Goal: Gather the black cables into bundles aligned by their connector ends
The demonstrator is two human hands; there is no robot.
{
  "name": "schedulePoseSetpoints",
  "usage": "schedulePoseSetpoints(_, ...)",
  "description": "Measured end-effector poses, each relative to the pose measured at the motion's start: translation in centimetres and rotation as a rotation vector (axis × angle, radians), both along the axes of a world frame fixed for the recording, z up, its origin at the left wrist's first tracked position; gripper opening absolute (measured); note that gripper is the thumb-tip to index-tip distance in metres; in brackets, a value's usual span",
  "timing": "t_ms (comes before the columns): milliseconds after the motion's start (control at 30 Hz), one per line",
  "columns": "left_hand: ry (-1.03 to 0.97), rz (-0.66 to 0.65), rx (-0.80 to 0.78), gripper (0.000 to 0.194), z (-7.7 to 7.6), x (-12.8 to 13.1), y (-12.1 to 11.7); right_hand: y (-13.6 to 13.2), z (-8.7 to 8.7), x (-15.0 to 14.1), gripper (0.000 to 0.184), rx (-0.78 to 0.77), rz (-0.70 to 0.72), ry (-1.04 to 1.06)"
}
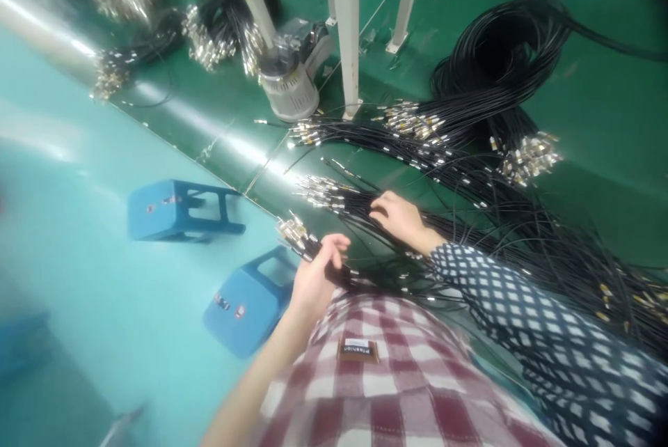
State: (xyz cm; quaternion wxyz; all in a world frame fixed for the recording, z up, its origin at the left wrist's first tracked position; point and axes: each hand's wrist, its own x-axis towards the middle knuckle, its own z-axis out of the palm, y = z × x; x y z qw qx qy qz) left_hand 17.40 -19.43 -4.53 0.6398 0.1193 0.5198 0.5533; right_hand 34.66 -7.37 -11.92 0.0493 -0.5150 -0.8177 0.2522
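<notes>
My left hand (319,274) is wrapped round a bundle of black cables, whose metal connector ends (293,231) stick out past the thumb side. The rest of that bundle trails to the right, close against the checked apron (386,335). On the green table, my right hand (399,219) is bent over a second bunch of black cables (360,202), its fingertips closed at them. Which strands it pinches cannot be made out. Silvery connectors (326,193) of this bunch lie fanned out to the left of the right hand.
Behind lie more cables (412,144) and a large black coil (501,50). A grey machine (289,81) stands by white posts (347,29). Other connector bunches (209,43) are at the far left. Two blue stools (156,210) stand on the floor beyond the table edge.
</notes>
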Motion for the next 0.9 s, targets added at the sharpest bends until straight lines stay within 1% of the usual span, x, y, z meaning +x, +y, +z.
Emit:
schedulePoseSetpoints(67, -0.046, 0.002, 0.027, 0.051, -0.2, 0.1, -0.1, 0.7, -1.9, 0.1, 0.013, 0.038, 0.032, -0.05)
schedulePoseSetpoints(133, -0.131, 0.02, 0.017, 0.054, -0.5, 0.1, 0.0, 0.9, -2.9, 0.1, 0.013, 0.047, 0.071, -0.05)
schedulePoseSetpoints(233, -0.223, 0.051, -0.044, 0.055, -0.8, 0.0, 0.4, 0.7, -3.4, -0.1, 0.013, 0.072, 0.086, -0.041)
schedulePoseSetpoints(333, -0.236, 0.059, -0.069, 0.055, -1.0, 0.0, 0.7, 0.8, -3.2, -0.2, 0.011, 0.086, 0.051, -0.005)
schedulePoseSetpoints(400, -0.216, 0.063, -0.069, 0.049, -0.9, 0.0, 0.9, 0.7, -2.5, 0.1, 0.013, 0.098, 0.008, 0.028)
schedulePoseSetpoints(433, -0.196, 0.065, -0.064, 0.043, -0.8, 0.1, 1.0, 0.4, -1.9, 0.4, 0.014, 0.097, -0.009, 0.056)
schedulePoseSetpoints(500, -0.143, 0.061, -0.042, 0.025, -0.6, 0.3, 1.1, -0.7, -0.3, 1.4, 0.015, 0.043, -0.022, 0.17)
schedulePoseSetpoints(533, -0.116, 0.053, -0.027, 0.021, -0.4, 0.4, 1.2, -1.5, 0.6, 2.0, 0.016, -0.002, -0.022, 0.25)
schedulePoseSetpoints(633, -0.041, 0.022, 0.017, 0.029, 0.0, 0.8, 1.6, -4.4, 3.1, 4.1, 0.019, -0.111, -0.024, 0.462)
schedulePoseSetpoints(700, -0.003, 0.006, 0.044, 0.024, 0.3, 1.1, 1.9, -6.1, 4.2, 5.3, 0.019, -0.115, -0.012, 0.491)
schedulePoseSetpoints(767, 0.026, 0.011, 0.054, 0.019, 0.5, 1.4, 2.1, -7.0, 5.1, 5.9, 0.019, -0.098, 0.025, 0.474)
schedulePoseSetpoints(833, 0.047, 0.017, 0.05, 0.018, 0.8, 1.7, 2.1, -7.2, 6.0, 5.5, 0.02, -0.056, 0.065, 0.445)
schedulePoseSetpoints(900, 0.065, 0.007, 0.052, 0.017, 1.1, 1.9, 2.0, -6.9, 7.0, 3.9, 0.022, 0.017, 0.085, 0.445)
